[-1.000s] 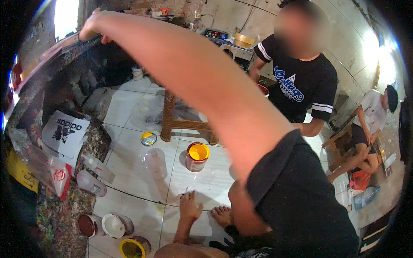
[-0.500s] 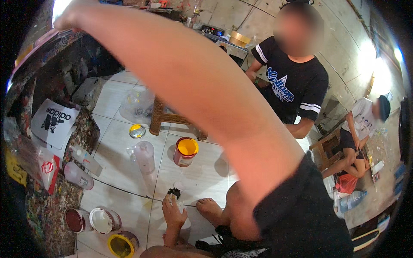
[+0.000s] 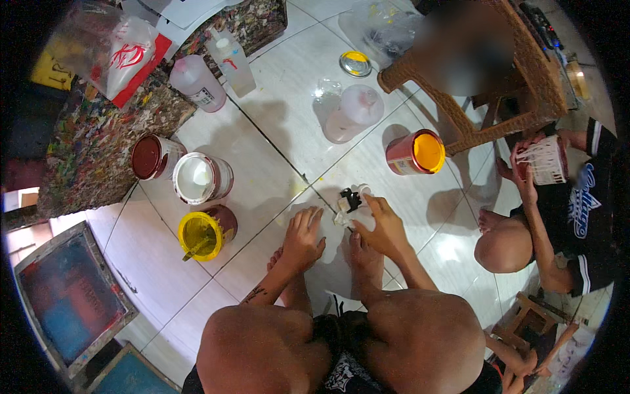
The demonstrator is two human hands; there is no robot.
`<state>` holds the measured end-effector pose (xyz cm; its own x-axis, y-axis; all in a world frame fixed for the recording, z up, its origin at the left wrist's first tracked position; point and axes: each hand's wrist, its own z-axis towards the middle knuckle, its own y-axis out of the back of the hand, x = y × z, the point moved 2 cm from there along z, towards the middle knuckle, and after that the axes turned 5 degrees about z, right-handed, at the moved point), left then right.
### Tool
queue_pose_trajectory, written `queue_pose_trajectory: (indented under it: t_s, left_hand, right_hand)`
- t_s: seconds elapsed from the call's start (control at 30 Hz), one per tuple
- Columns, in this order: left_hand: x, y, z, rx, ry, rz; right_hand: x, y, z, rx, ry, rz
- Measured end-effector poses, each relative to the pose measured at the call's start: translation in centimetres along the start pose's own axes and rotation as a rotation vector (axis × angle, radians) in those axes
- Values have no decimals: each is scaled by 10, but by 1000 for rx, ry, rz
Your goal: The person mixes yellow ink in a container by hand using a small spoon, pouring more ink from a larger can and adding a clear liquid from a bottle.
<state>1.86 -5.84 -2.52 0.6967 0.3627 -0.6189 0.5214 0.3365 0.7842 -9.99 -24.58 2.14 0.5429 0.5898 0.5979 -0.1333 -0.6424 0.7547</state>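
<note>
On the tiled floor between my feet lie a small black object (image 3: 351, 199) of unclear kind, a small white round piece (image 3: 363, 189) and a crumpled whitish scrap (image 3: 340, 218). My right hand (image 3: 386, 230) is just right of them, thumb and forefinger apart, fingertips near the white piece. Whether they touch it I cannot tell. To their left, my left hand (image 3: 304, 236) hangs low over the tiles, fingers stretched and holding nothing. Closest to that side stands a yellow-rimmed can (image 3: 216, 220) with a stick in it.
Left stand a white-topped can (image 3: 203, 178) and a dark red can (image 3: 156, 157). Ahead are an open yellow paint can (image 3: 417, 152), a plastic bottle (image 3: 354, 113), a lid (image 3: 355, 64) and a brown stool (image 3: 453, 134). At right, a co-worker holds a paint-streaked can (image 3: 541, 161).
My view has tipped down toward the floor. My right arm, raised across the picture before, is now down by the black object. My left hand rests left of that object.
</note>
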Motion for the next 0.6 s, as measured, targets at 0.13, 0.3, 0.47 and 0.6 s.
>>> queue_pose_trajectory:
  t_s: [0.13,0.3,0.47,0.6]
  left_hand:
    - [6,-11,-10,72,89,81]
    - [1,-18,-1,146,145,26]
    - [4,-16,-7,161,150,78]
    - [-1,-14,0,121,134,86]
  right_hand:
    - [6,-28,7,-48,24,-165]
    - [-2,-26,17,101,19,-291]
    - [-23,-39,12,98,81,-266]
    - [-40,-38,11,-3,225,-292]
